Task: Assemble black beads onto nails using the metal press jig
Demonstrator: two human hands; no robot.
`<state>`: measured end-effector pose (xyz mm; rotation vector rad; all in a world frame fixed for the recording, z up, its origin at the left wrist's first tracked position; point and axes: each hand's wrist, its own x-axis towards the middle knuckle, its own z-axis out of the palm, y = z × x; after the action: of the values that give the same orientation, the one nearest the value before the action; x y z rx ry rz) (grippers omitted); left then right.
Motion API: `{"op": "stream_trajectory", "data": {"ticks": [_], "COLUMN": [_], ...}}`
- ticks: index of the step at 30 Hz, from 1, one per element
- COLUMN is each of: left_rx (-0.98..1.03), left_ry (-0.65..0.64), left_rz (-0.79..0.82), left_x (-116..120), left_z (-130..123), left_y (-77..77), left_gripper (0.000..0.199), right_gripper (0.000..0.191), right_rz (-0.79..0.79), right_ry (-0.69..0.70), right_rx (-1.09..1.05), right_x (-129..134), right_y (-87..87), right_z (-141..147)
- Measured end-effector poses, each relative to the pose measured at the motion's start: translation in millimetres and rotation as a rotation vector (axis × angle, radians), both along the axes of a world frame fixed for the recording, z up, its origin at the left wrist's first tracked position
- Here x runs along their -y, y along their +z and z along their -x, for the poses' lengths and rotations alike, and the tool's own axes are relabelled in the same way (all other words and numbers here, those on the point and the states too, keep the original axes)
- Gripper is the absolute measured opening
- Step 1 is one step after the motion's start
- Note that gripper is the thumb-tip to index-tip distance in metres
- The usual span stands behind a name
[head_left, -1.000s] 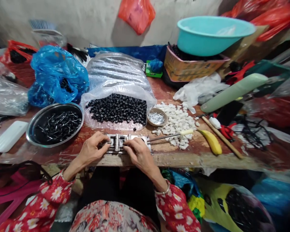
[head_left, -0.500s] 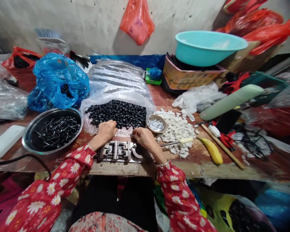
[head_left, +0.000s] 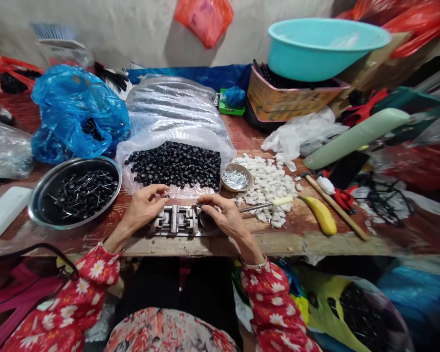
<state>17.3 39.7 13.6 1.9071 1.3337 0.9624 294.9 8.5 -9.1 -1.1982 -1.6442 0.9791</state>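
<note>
My left hand (head_left: pixel 141 209) pinches a small black round part (head_left: pixel 167 196) above the left end of a metal jig (head_left: pixel 175 220). Another black round part (head_left: pixel 200 205) is held between the thumb and fingers of my right hand (head_left: pixel 222 213), over the jig's right side, which that hand partly covers. Behind both hands, many like parts (head_left: pixel 176 164) spill from the mouth of a clear plastic bag (head_left: pixel 179 105). A small bowl (head_left: pixel 250 181) of metal pins stands beyond my right hand, beside a heap of white plastic pieces (head_left: pixel 269 188).
At left sits a steel bowl (head_left: pixel 36 215) of black parts with pins. A rod with a pale handle (head_left: pixel 281 201) lies across the white pieces. Further right are a banana (head_left: pixel 319 215) and a wooden-handled hammer (head_left: pixel 337 208). The table's front edge (head_left: pixel 278 244) runs close to me.
Both hands have drawn back from the bag's mouth toward the jig, each now showing a black part at its fingertips. The whole view has shifted slightly.
</note>
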Motion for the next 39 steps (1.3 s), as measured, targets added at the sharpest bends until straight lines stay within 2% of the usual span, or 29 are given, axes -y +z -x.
{"op": "stream_trajectory", "data": {"ticks": [4,11,20,25,30,34,39], "left_rx": [0.028,0.023,-0.122,-0.221,-0.281,-0.268,-0.172], "left_ry": [-0.049,0.019,-0.089,-0.061,-0.033,0.011,-0.024], "left_rz": [-0.056,-0.064,-0.29,-0.235,-0.157,-0.097,-0.053], "left_x": [21,38,39,38,38,38,35], "left_z": [9,14,16,14,7,3,6], "left_y": [-1.3,-11.6,-20.1,-15.0,-5.5,-3.0,-9.4], "left_gripper": [0.018,0.013,0.007,0.006,0.005,0.005,0.013], "right_gripper": [0.017,0.009,0.008,0.017,0.016,0.018,0.014], "right_rz": [-0.055,-0.118,-0.339,-0.408,-0.398,-0.346,-0.264], "right_ry": [0.0,-0.028,-0.133,-0.135,-0.119,-0.153,-0.171], "right_rx": [-0.001,0.043,0.381,0.529,0.476,0.52,0.54], "right_x": [9,18,20,18,18,17,15], "right_y": [3.5,1.7,2.7,-1.3,-6.2,-10.3,-12.0], "right_z": [4,16,41,52,54,55,57]}}
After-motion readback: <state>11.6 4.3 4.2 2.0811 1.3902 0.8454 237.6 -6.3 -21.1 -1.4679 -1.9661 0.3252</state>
